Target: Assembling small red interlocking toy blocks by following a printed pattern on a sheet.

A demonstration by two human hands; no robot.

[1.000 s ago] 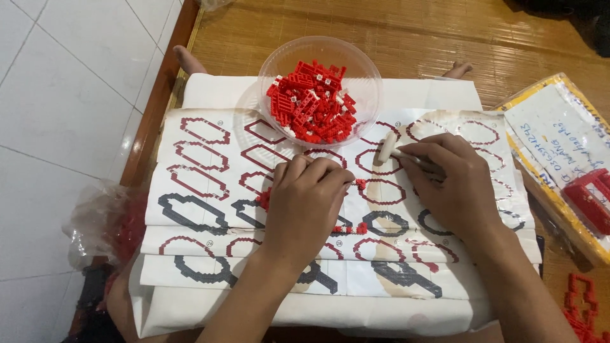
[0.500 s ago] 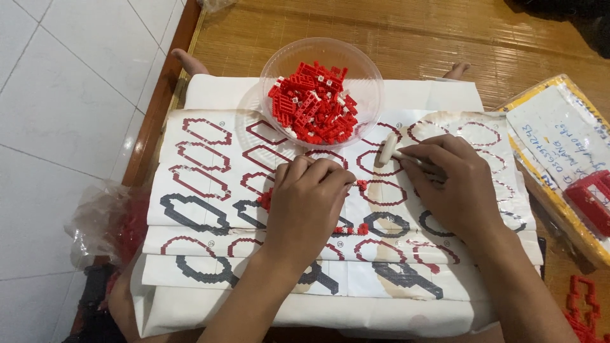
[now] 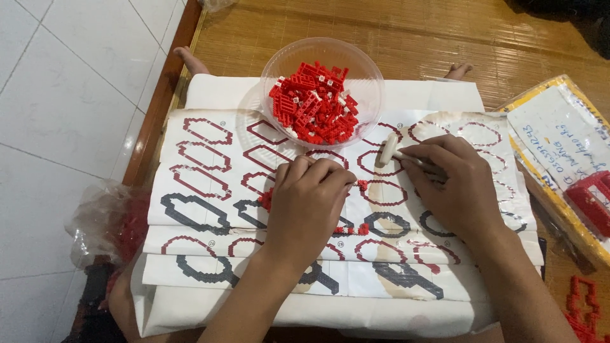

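Observation:
My left hand [image 3: 308,206] rests fingers-down on a paper instruction sheet [image 3: 210,159] printed with red and black ring shapes, covering small red bricks [image 3: 354,228] that peek out beside it. My right hand [image 3: 454,190] grips a small white hammer-like tool [image 3: 389,151], its head pointing left over the sheet. A clear plastic bowl [image 3: 368,70] full of small red bricks [image 3: 314,109] stands just beyond both hands on the sheet's far edge.
A yellow-edged box lid with a red piece [image 3: 591,203] lies to the right. A crumpled plastic bag [image 3: 105,219] sits at the left. Red assembled pieces [image 3: 584,311] show at the lower right. Bare feet poke out beyond the sheet on a woven mat.

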